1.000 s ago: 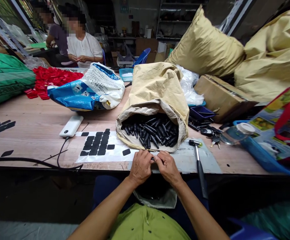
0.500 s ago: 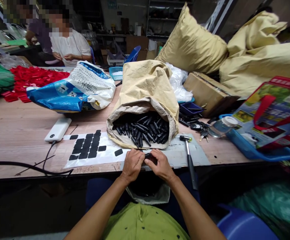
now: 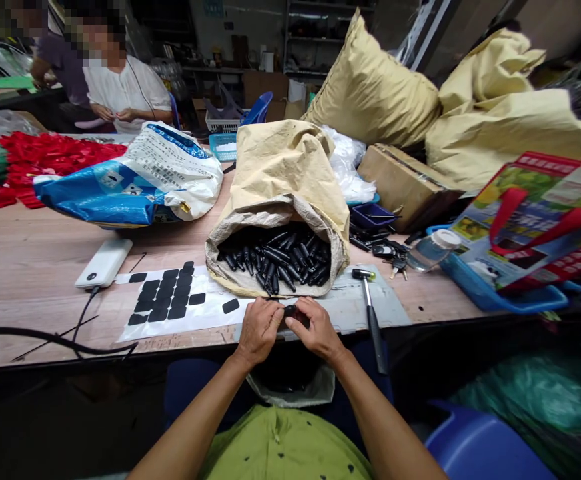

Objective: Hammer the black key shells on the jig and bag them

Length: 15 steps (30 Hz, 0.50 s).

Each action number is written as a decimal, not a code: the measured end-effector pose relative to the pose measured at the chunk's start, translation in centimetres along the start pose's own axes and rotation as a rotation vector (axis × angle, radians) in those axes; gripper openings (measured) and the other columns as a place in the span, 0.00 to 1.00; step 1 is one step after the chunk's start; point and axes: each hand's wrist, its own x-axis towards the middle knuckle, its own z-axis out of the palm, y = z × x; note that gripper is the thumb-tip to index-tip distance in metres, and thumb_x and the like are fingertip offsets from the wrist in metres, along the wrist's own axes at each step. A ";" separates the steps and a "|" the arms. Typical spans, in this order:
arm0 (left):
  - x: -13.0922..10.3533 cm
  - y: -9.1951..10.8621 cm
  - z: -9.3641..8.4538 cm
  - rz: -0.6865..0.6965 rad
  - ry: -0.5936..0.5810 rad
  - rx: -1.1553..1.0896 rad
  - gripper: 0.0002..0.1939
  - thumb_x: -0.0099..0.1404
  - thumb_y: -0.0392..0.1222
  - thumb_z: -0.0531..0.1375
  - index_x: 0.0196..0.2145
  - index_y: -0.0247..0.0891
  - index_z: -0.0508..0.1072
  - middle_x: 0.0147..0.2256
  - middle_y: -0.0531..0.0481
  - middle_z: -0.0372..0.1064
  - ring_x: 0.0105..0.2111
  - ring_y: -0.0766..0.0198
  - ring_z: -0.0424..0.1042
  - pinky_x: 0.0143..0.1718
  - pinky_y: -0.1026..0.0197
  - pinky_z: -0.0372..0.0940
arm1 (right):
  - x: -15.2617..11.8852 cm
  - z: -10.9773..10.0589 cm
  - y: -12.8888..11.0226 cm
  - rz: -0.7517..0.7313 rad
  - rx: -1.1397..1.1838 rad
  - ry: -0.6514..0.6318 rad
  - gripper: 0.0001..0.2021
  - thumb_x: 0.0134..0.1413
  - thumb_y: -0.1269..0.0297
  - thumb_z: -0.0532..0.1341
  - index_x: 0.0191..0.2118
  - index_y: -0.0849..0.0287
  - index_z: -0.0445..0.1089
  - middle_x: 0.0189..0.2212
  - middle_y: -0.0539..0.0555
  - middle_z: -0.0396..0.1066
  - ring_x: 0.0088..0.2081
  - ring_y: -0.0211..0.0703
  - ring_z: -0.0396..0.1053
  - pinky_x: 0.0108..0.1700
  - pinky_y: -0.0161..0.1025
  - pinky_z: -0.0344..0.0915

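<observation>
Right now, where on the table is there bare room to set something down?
Bare wood lies left of the power bank, between blue bag and cable. A smaller patch between mat and tray has one black speck. Crowded: around keys and bottle.

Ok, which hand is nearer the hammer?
Right. The right hand is left of the hammer; the left hand is farther left, beyond the right.

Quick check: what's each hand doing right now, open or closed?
Left hand: closed, fingertips on a small black piece.
Right hand: closed, thumb and fingers on the same black piece.
</observation>
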 end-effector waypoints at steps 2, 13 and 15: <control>-0.1 0.0 0.0 0.004 0.015 -0.009 0.16 0.77 0.46 0.48 0.40 0.42 0.75 0.37 0.50 0.75 0.40 0.57 0.66 0.44 0.53 0.56 | 0.0 -0.2 -0.2 0.009 0.035 0.001 0.11 0.60 0.63 0.59 0.28 0.55 0.58 0.28 0.50 0.61 0.34 0.44 0.59 0.37 0.41 0.55; -0.2 0.3 -0.2 0.014 0.044 -0.010 0.16 0.76 0.47 0.49 0.38 0.41 0.74 0.35 0.49 0.73 0.40 0.56 0.66 0.44 0.53 0.57 | 0.1 0.0 0.2 0.030 0.122 0.037 0.17 0.71 0.63 0.48 0.28 0.56 0.63 0.29 0.52 0.64 0.35 0.44 0.61 0.41 0.42 0.56; -0.2 0.3 -0.2 0.012 0.044 -0.016 0.17 0.76 0.47 0.49 0.38 0.41 0.74 0.34 0.49 0.73 0.39 0.56 0.66 0.44 0.53 0.57 | 0.1 0.2 0.4 0.024 0.093 0.046 0.18 0.71 0.63 0.49 0.27 0.56 0.63 0.28 0.51 0.64 0.35 0.44 0.61 0.41 0.42 0.56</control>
